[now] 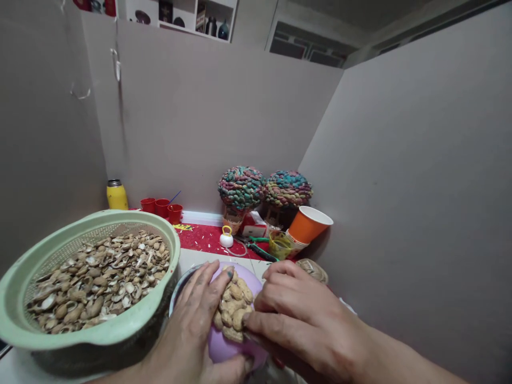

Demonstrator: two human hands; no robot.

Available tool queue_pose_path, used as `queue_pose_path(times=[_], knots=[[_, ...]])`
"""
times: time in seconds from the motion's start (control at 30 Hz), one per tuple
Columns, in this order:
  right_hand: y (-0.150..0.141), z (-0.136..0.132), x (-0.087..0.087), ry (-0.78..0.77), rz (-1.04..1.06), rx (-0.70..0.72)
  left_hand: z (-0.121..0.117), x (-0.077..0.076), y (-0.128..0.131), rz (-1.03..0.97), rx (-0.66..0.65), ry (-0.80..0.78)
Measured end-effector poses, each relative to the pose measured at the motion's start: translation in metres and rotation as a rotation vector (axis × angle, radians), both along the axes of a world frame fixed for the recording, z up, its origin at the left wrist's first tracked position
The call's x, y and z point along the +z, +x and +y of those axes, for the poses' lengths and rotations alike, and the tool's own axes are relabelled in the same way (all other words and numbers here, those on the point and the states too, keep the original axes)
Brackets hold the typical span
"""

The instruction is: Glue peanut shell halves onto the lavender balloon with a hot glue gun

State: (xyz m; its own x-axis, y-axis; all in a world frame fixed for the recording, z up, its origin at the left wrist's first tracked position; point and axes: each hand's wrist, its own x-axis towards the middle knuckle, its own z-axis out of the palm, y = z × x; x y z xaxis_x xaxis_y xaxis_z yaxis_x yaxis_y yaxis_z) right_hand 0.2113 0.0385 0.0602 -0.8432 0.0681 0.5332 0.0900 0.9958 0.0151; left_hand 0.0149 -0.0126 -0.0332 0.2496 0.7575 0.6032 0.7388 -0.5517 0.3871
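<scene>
A purple bowl (224, 346) of whole peanuts (234, 306) sits right in front of me. My left hand (192, 325) wraps the bowl's left side, thumb under the rim and fingers curled over the edge onto the nuts. My right hand (298, 312) comes in from the right with its fingers bent together, fingertips pressed into the peanuts at the bowl's right edge. Whether it pinches one nut is hidden by the fingers.
A green colander (100, 330) full of peanut shells (100, 282) stands at my left. Behind are an orange paper cup (308, 224) lying tilted, a yellow bottle (117, 195), three red cups (162, 207), two yarn-topped ornaments (264, 189), green pliers (260, 248) and grey partition walls.
</scene>
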Motion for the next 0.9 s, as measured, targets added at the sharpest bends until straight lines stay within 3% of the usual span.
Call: queue_pose_path(times=[0.27, 0.73, 0.9], knots=[[-0.002, -0.005, 0.003, 0.026, -0.002, -0.079, 0.001, 0.001, 0.003, 0.019, -0.019, 0.009], [-0.003, -0.001, -0.024, 0.003, 0.133, -0.048, 0.005, -0.009, 0.006, -0.019, 0.0, 0.014], [0.009, -0.002, -0.018, -0.166, 0.179, -0.075, 0.002, -0.011, 0.0, -0.043, -0.052, -0.009]])
